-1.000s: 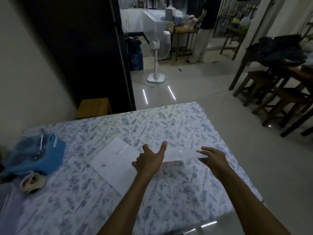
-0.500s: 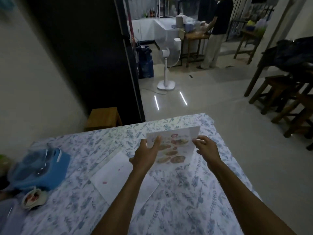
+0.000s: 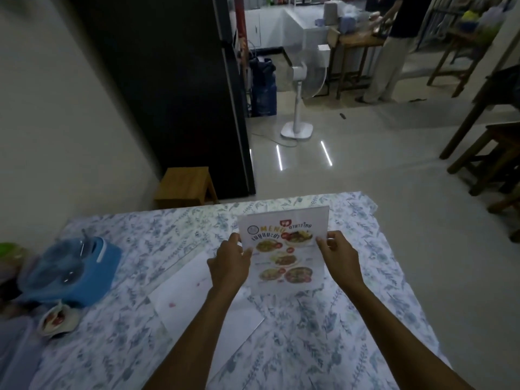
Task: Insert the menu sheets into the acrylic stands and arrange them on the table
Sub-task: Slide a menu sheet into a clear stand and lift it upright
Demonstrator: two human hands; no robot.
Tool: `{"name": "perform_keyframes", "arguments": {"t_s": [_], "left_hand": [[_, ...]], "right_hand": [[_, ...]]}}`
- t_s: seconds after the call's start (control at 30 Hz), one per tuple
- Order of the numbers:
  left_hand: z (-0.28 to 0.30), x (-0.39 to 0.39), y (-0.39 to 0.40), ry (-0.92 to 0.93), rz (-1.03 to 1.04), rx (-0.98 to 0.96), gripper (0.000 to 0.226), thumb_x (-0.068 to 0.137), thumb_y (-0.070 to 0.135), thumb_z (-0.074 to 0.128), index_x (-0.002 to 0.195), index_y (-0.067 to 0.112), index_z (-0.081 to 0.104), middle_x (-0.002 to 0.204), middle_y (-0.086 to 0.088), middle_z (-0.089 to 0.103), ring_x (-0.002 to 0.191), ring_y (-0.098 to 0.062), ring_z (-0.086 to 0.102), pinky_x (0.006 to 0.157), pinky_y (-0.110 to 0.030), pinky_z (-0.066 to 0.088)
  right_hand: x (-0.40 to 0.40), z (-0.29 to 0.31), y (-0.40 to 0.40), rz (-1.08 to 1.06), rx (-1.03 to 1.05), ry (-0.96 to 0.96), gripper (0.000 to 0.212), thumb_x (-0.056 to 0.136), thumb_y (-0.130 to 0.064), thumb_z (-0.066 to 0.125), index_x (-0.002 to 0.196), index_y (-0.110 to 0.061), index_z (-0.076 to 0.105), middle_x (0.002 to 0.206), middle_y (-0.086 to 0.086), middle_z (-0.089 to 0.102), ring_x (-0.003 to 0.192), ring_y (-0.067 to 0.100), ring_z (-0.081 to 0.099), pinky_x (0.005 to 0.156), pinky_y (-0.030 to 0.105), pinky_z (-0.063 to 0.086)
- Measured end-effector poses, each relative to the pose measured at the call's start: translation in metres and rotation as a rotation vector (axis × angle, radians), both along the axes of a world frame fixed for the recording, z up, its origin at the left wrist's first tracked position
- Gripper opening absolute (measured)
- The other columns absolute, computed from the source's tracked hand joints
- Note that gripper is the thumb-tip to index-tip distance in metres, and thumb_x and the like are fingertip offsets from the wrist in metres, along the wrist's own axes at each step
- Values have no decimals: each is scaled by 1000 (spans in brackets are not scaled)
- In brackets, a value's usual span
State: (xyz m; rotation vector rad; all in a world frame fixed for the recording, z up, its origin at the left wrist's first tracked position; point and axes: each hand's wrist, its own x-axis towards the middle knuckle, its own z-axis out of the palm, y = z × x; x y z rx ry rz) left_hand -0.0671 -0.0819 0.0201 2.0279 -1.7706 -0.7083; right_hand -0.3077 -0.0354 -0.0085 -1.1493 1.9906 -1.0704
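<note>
A menu sheet (image 3: pixel 284 249) printed with food pictures is held upright over the table's far middle, its face toward me. My left hand (image 3: pixel 229 266) pinches its left edge and my right hand (image 3: pixel 339 256) pinches its right edge. Whether the sheet sits inside a clear acrylic stand I cannot tell. A white sheet (image 3: pixel 191 302) lies flat on the flowered tablecloth (image 3: pixel 337 333), below and left of the held menu, partly under my left forearm.
A blue box with clear items on top (image 3: pixel 73 271) and a small cup (image 3: pixel 56 319) sit at the table's left. A wooden stool (image 3: pixel 185 187) stands behind the table. A standing fan (image 3: pixel 298 102), wooden stools (image 3: pixel 495 153) and a person (image 3: pixel 391 49) are farther off.
Both hands lifted the menu from lying flat on the table to upright, facing me. The camera view has tilted up and shifted a little.
</note>
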Motion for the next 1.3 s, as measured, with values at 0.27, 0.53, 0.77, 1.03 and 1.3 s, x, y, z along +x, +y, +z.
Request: {"name": "perform_keyframes", "arguments": {"t_s": [0.27,0.53,0.77,1.03,1.3], "left_hand": [[10,18,12,174,-79,14,44,90,42,67,127,22,53,123,-2,64,105,-21,64,82,-37,52],[13,87,60,203,-116,10,37,90,51,63,117,26,58,114,6,66,98,-18,65,84,-37,54],[-21,173,96,197,-62,50,37,90,48,63,117,22,59,113,1,69,99,-17,65,84,-35,53],[-67,225,123,235,23,161,34,89,45,66,112,21,60,108,-2,70,93,-20,68,84,-41,58],[-105,227,127,224,52,433,44,89,46,64,122,18,58,122,-4,68,112,-22,63,95,-32,50]], "right_hand": [[11,1,13,3,58,45,52,92,-38,66,136,-17,49,131,10,64,107,25,68,82,38,58],[92,-9,59,-34,325,28,66,92,-33,65,142,-2,36,131,23,60,115,37,60,80,36,49],[194,-28,83,154,379,49,65,92,-38,65,142,-5,41,140,17,57,126,32,56,95,35,47],[239,-54,85,243,440,136,58,91,-37,65,137,-6,47,134,15,62,123,30,59,96,32,43],[233,-79,57,280,575,313,65,88,-39,66,139,-7,42,135,23,52,123,42,52,104,49,44]]}}
